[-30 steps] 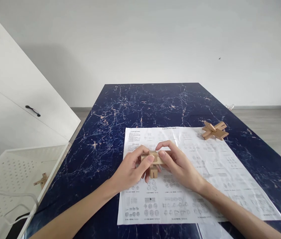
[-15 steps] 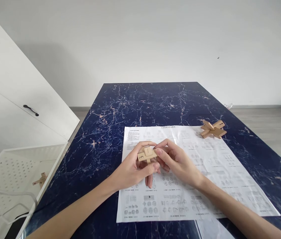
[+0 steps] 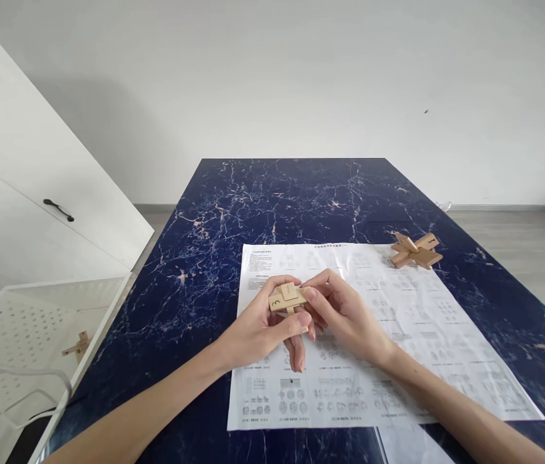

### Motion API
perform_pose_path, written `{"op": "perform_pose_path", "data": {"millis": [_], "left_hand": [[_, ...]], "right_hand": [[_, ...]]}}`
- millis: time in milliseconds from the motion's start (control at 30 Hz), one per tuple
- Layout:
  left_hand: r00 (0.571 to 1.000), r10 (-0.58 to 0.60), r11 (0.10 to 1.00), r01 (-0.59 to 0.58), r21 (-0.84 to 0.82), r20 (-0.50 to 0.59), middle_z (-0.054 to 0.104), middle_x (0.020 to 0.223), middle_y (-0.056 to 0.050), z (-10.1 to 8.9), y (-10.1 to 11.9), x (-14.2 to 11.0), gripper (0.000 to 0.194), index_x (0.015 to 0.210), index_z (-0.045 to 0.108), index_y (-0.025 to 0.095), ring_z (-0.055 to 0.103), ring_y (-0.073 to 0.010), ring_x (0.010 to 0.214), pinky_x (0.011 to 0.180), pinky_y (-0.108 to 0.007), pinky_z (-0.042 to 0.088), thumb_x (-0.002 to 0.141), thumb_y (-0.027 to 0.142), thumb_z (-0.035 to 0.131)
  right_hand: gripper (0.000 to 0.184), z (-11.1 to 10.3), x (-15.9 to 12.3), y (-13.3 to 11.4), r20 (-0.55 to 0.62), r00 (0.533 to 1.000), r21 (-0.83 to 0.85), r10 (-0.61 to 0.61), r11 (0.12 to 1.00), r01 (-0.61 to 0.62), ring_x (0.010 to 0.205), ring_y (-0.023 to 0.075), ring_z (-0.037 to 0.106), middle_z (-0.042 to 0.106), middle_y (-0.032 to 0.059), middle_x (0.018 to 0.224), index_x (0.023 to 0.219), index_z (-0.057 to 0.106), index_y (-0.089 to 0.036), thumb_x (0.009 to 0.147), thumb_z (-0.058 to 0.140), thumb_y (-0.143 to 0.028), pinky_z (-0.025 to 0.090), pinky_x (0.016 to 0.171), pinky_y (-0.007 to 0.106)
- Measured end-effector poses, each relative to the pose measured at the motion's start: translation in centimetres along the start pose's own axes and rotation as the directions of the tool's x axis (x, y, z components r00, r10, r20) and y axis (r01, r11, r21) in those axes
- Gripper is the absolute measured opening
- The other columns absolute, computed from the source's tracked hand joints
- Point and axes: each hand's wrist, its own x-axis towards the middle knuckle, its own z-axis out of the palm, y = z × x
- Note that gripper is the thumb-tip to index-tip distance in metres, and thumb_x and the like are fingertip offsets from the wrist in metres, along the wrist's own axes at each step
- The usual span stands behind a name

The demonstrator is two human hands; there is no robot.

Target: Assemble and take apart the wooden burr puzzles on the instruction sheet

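Between my two hands is a wooden interlocking puzzle made of crossed pale pieces, with a dark "3" marked on its left end. My left hand wraps round its left side, thumb in front and fingers behind and below. The thumb and fingertips of my right hand pinch its right end. Both hands are above a printed instruction sheet covered in small diagrams. Fingers hide part of the puzzle's underside and right end.
Another wooden cross-shaped puzzle rests at the sheet's far right corner on the blue marbled table. Left of the table, a white perforated basket holds a smaller wooden cross piece and a cable. A white cabinet stands beyond it.
The left fingers beneath the puzzle have shifted slightly down and right. The puzzle has tilted a little, and both hands keep their hold. The camera view has moved slightly.
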Motion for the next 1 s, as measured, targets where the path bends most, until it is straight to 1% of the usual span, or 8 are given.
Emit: {"op": "perform_pose_path", "data": {"millis": [333, 500, 567, 633, 733, 867, 933, 1000], "left_hand": [[0.999, 0.004, 0.999, -0.002, -0.050, 0.045, 0.071, 0.089, 0.003, -0.1, 0.1, 0.3, 0.041, 0.123, 0.033, 0.025, 0.072, -0.0141, 0.050, 0.053, -0.026, 0.057, 0.105, 0.038, 0.068], [0.998, 0.008, 1.000, -0.007, 0.027, -0.055, 0.071, 0.090, 0.002, 0.2, -0.1, 0.0, 0.056, 0.134, 0.030, 0.027, 0.070, -0.0122, 0.052, 0.056, -0.027, 0.058, 0.100, 0.041, 0.073], [0.994, 0.026, 0.993, -0.014, 0.115, -0.105, 0.070, 0.097, 0.001, 0.2, -0.2, 0.0, 0.072, 0.140, 0.030, 0.030, 0.069, -0.0111, 0.057, 0.060, -0.028, 0.058, 0.092, 0.037, 0.084], [0.985, 0.072, 0.975, -0.036, 0.219, -0.158, 0.068, 0.110, -0.001, 0.2, -0.3, 0.0, 0.080, 0.142, 0.037, 0.032, 0.067, -0.0095, 0.064, 0.064, -0.029, 0.058, 0.084, 0.032, 0.091], [0.963, 0.159, 0.936, -0.077, 0.342, -0.217, 0.065, 0.121, -0.005, 0.0, -0.2, 0.1, 0.068, 0.138, 0.049, 0.030, 0.068, -0.0124, 0.076, 0.068, -0.029, 0.057, 0.084, 0.033, 0.090], [0.945, 0.206, 0.902, -0.083, 0.423, -0.254, 0.068, 0.119, -0.006, 0.0, 0.1, 0.1, 0.062, 0.134, 0.055, 0.027, 0.072, -0.0208, 0.095, 0.075, -0.032, 0.057, 0.084, 0.036, 0.090], [0.932, 0.217, 0.899, -0.074, 0.433, -0.290, 0.070, 0.117, -0.006, 0.1, 0.3, 0.1, 0.063, 0.134, 0.056, 0.026, 0.072, -0.0213, 0.095, 0.077, -0.033, 0.058, 0.082, 0.037, 0.091], [0.907, 0.233, 0.908, -0.074, 0.413, -0.352, 0.071, 0.114, -0.006, 0.1, 0.6, 0.1, 0.061, 0.134, 0.058, 0.025, 0.071, -0.0200, 0.091, 0.074, -0.032, 0.059, 0.083, 0.038, 0.090]], "right_hand": [[0.027, 0.1, -0.2, 0.2, -0.048, 0.999, -0.068, -0.015, 0.998, 0.012, 0.055, 0.0131, 0.062, 0.064, -0.0034, 0.067, 0.103, 0.056, -0.023, 0.112, 0.054, -0.048, 0.041, 0.055, 0.030], [0.031, 0.0, 0.1, 0.0, -0.073, 0.997, -0.037, 0.011, 0.999, -0.014, 0.051, 0.0120, 0.054, 0.061, -0.0046, 0.063, 0.099, 0.055, -0.024, 0.110, 0.056, -0.053, 0.039, 0.050, 0.028], [0.034, -0.3, 0.3, -0.1, -0.114, 0.993, -0.036, 0.038, 0.998, -0.042, 0.049, 0.0114, 0.047, 0.055, -0.0066, 0.059, 0.096, 0.054, -0.024, 0.108, 0.058, -0.055, 0.038, 0.048, 0.027], [0.036, -0.7, 0.4, -0.3, -0.156, 0.986, -0.033, 0.056, 0.998, -0.062, 0.049, 0.0111, 0.043, 0.050, -0.0080, 0.058, 0.094, 0.054, -0.024, 0.106, 0.059, -0.058, 0.038, 0.047, 0.026], [0.038, -1.0, 0.6, -0.6, -0.172, 0.983, -0.026, 0.060, 0.998, -0.065, 0.048, 0.0109, 0.041, 0.047, -0.0085, 0.057, 0.092, 0.054, -0.025, 0.104, 0.060, -0.060, 0.038, 0.047, 0.026], [0.037, -0.9, 0.5, -0.8, -0.117, 0.990, 0.005, 0.075, 0.997, -0.075, 0.048, 0.0112, 0.048, 0.055, -0.0069, 0.061, 0.095, 0.055, -0.024, 0.105, 0.061, -0.059, 0.041, 0.048, 0.027], [0.036, -0.9, 0.5, -0.8, -0.096, 0.992, 0.007, 0.078, 0.997, -0.078, 0.050, 0.0120, 0.051, 0.058, -0.0054, 0.065, 0.100, 0.057, -0.023, 0.106, 0.058, -0.059, 0.044, 0.050, 0.028], [0.035, -1.0, 0.5, -0.7, -0.136, 0.990, -0.046, 0.047, 0.997, -0.054, 0.055, 0.0135, 0.054, 0.060, -0.0034, 0.070, 0.108, 0.059, -0.024, 0.108, 0.055, -0.058, 0.046, 0.054, 0.030]]}}
